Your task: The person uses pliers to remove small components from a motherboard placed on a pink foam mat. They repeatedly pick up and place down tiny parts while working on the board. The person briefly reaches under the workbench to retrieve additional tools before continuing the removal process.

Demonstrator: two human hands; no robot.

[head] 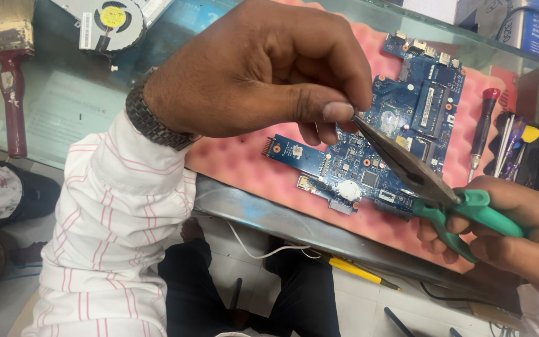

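Observation:
A blue laptop circuit board lies on a pink foam mat on a glass-topped table. My right hand grips the green handles of long-nose pliers, whose jaws point up and left. My left hand, with a metal wristwatch and a striped white sleeve, hovers over the board; its thumb and fingertips pinch at the tip of the pliers. I cannot tell whether anything small sits between them.
A paintbrush with a dark red handle and a round cooling fan lie on the glass at the left. A red-handled screwdriver and a holder of tools stand at the right. A yellow tool lies below the table edge.

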